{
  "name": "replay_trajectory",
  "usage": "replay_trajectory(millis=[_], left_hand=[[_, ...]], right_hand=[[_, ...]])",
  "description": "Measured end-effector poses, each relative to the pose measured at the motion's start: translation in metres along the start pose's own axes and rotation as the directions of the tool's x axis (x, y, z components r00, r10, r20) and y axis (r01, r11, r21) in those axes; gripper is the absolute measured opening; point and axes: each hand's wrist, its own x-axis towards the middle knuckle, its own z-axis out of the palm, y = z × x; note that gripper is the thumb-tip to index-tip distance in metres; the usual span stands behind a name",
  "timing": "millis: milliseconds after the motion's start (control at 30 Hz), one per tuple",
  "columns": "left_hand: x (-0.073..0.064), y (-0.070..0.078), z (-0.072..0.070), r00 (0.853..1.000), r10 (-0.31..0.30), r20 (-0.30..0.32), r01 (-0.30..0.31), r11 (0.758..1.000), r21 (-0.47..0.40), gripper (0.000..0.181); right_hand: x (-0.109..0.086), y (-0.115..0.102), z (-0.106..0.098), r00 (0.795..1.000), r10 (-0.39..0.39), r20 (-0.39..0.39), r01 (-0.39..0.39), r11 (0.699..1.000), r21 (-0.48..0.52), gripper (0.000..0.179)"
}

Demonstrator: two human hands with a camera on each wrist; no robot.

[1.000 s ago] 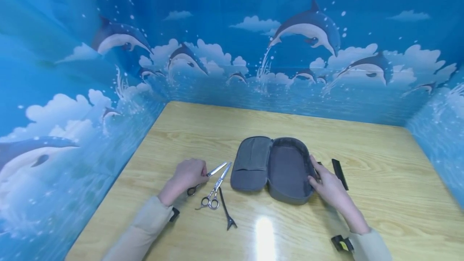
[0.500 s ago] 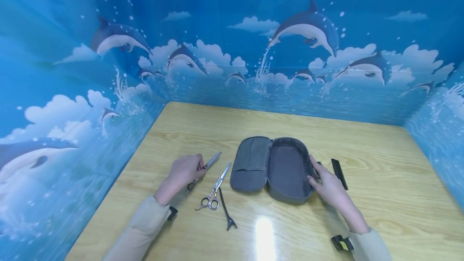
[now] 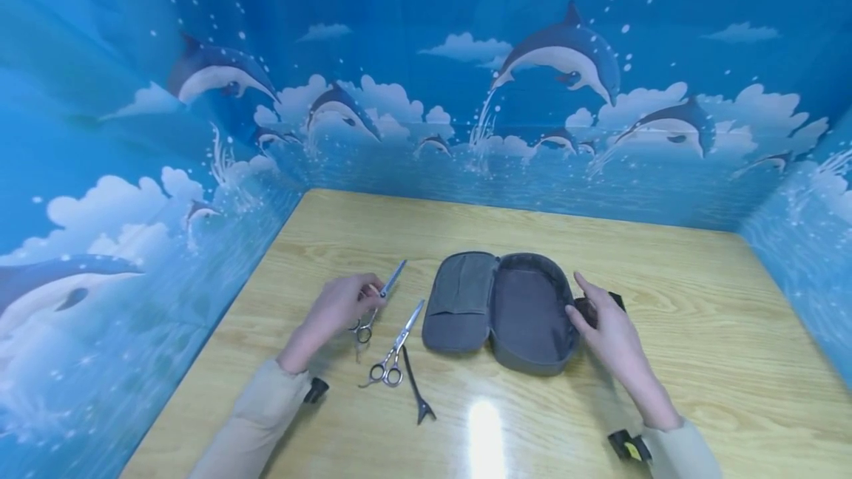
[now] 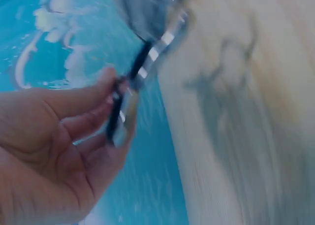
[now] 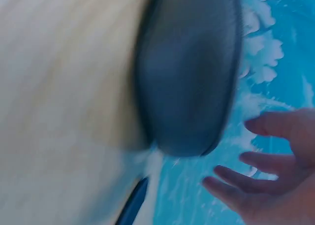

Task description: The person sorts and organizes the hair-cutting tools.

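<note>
My left hand (image 3: 336, 309) pinches a pair of silver hairdressing scissors (image 3: 394, 277) near the pivot, blades pointing away and to the right. In the left wrist view the scissors (image 4: 152, 55) are blurred, gripped between thumb and fingers, with their shadow on the table. My right hand (image 3: 611, 335) is beside the right wall of an unzipped grey case (image 3: 532, 309), fingers spread. From the right wrist, the hand (image 5: 275, 171) shows loose, apart fingers near the case's outer side (image 5: 192, 77). The case's lid, with a pocket, lies folded to the left.
A second pair of scissors (image 3: 398, 346) lies left of the case, beside a dark hair clip (image 3: 416, 386). A black comb (image 3: 619, 300) is partly hidden behind my right hand. Dolphin-printed blue curtains (image 3: 426, 94) border the wooden table (image 3: 426, 220) behind and at the sides.
My left hand has raised the scissors, moving slightly up and left, and their blades have turned more steeply away. My right hand has shifted slightly off the case with its fingers spreading.
</note>
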Motion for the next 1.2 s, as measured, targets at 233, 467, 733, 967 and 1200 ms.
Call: replay_trajectory(millis=[233,467,733,967,1200], left_hand=[[0.009,0.045,0.018,0.983,0.164,0.081,-0.135,0.948,-0.289,0.023],[0.011,0.084,0.049,0.952,0.209,0.222,-0.098,0.899,-0.427,0.023],[0.006,0.089,0.071,0.939,0.215,0.267,-0.074,0.888,-0.455,0.018],[-0.002,0.076,0.069,0.94,0.18,0.289,0.005,0.842,-0.539,0.022],[-0.012,0.069,0.06,0.947,0.149,0.286,0.052,0.803,-0.594,0.024]], right_hand=[[0.015,-0.033,0.008,0.998,-0.049,0.029,0.031,0.898,0.439,0.05],[0.022,-0.055,0.034,0.964,-0.086,0.25,-0.123,0.689,0.714,0.055],[0.018,-0.063,0.042,0.972,-0.015,0.235,-0.185,0.571,0.8,0.046],[0.021,-0.062,0.031,0.978,0.012,0.21,-0.185,0.529,0.828,0.04],[0.025,-0.058,0.034,0.976,-0.019,0.218,-0.181,0.49,0.853,0.02]])
